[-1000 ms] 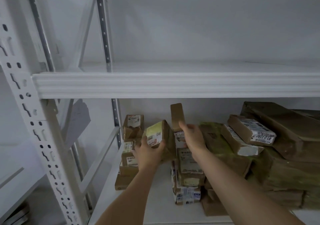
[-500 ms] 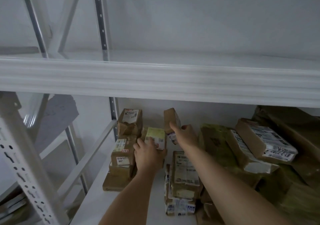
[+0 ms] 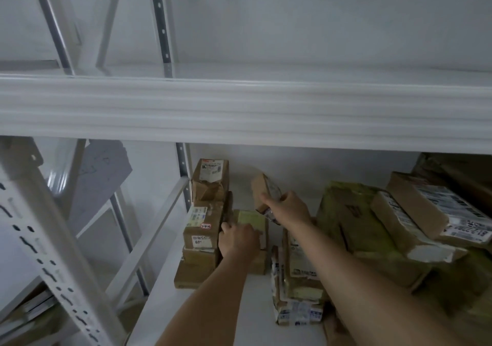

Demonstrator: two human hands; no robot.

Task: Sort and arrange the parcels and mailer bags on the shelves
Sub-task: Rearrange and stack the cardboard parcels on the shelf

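Both my arms reach into the lower shelf (image 3: pixel 202 316). My left hand (image 3: pixel 238 240) holds a small brown parcel with a yellow label (image 3: pixel 253 219), set down against the stack of small cardboard boxes (image 3: pixel 205 226) at the shelf's left end. Raised above the shelf, my right hand (image 3: pixel 287 207) grips a thin brown parcel (image 3: pixel 262 190), tilted on edge. Below my right forearm stands a stack of labelled parcels (image 3: pixel 295 287).
A pile of large brown and green-wrapped parcels (image 3: pixel 372 228) fills the shelf's right side. The upper shelf beam (image 3: pixel 239 108) hangs just above my hands. White perforated uprights (image 3: pixel 50 260) and braces stand at the left.
My left hand has lowered the yellow-labelled parcel onto the shelf beside the left stack. My right hand has carried the thin parcel back and tilted it. The camera has moved closer.
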